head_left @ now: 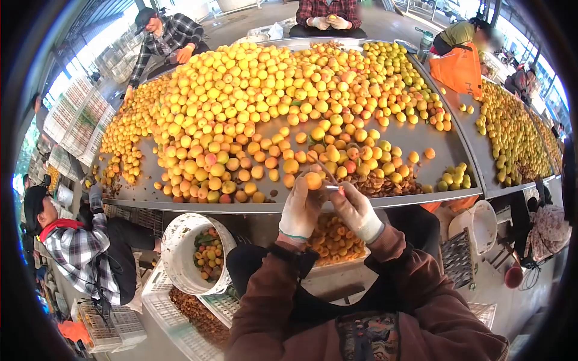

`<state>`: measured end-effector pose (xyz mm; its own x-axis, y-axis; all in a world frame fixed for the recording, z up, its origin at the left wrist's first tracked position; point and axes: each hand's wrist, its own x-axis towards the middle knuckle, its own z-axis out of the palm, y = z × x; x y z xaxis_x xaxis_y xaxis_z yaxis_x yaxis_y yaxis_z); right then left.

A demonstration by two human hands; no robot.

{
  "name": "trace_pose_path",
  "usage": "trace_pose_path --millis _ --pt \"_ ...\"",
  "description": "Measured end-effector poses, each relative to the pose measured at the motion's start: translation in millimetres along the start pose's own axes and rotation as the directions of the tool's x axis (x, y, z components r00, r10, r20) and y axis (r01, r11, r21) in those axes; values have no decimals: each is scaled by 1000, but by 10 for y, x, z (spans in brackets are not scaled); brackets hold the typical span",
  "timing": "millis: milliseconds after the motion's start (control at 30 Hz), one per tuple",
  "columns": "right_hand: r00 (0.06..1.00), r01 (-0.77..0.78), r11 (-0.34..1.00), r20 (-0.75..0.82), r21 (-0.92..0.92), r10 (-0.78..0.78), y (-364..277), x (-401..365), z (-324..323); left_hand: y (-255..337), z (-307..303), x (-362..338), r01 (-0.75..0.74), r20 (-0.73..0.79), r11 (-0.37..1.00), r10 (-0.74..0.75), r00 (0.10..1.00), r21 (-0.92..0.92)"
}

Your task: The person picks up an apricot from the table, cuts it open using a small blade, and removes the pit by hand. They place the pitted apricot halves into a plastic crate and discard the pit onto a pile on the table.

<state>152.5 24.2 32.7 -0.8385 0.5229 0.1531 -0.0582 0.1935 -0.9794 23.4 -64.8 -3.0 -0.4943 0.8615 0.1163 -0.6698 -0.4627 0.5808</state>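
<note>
- An apricot [313,180] is held pinched in the left hand [299,212] over the near edge of the table [241,208].
- A small knife [332,188] is gripped by the right hand [356,210], its blade at the fruit.
- Pits [380,185] and halved apricots [334,242] are piled near; the heap [253,102] beyond is judged uncut.

Person [328,15] at twelve o'clock being cropped by the top edge, thin tool [332,188] in the right hand [356,212] showing too small to identify, left hand [299,210] covering part of the apricot [312,180]
</note>
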Motion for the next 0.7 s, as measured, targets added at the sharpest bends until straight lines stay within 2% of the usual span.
trace_pose_path --millis 67,133,167,200,267,300,367,400,467,500,567,700 --pt "1000 -3 1000 5 -8 3 72 56 62 -56 -101 36 23 -24 1000 -23 999 1" --pt "996 -62 996 -53 61 66 184 156 118 -143 -192 112 18 -44 1000 -17 999 24" --pt "997 -2 995 -72 95 9 141 197 144 -146 -164 111 20 -73 999 -16 997 46" --pt "998 -7 995 -68 95 14 182 230 136 -135 -144 115 19 -79 999 -15 997 44" --pt "994 -98 964 -27 246 107 283 295 127 -84 -88 148 1 -157 1000 2 988 21" --pt "994 -88 960 -43 267 103 295 308 141 -71 -99 179 -2 -158 1000 5 987 21" --pt "994 -90 966 -40 244 103 293 325 152 -73 -130 195 31 -195 981 -70 978 -192" --pt "994 -91 971 -43 222 103 296 322 150 -98 -177 196 34 -197 980 -74 978 -197" --pt "992 -111 974 -38 199 120 360 324 139 -120 -234 208 41 -49 964 -56 997 -264" --pt "991 -126 976 -31 177 134 378 328 136 -116 -208 210 44 -49 963 -59 997 -267" --pt "990 -126 977 -45 172 135 378 328 130 -105 -124 199 88 -169 958 -137 976 -272" --pt "990 -108 980 -75 168 122 372 343 118 -149 -125 195 122 -224 953 -188 956 -279"
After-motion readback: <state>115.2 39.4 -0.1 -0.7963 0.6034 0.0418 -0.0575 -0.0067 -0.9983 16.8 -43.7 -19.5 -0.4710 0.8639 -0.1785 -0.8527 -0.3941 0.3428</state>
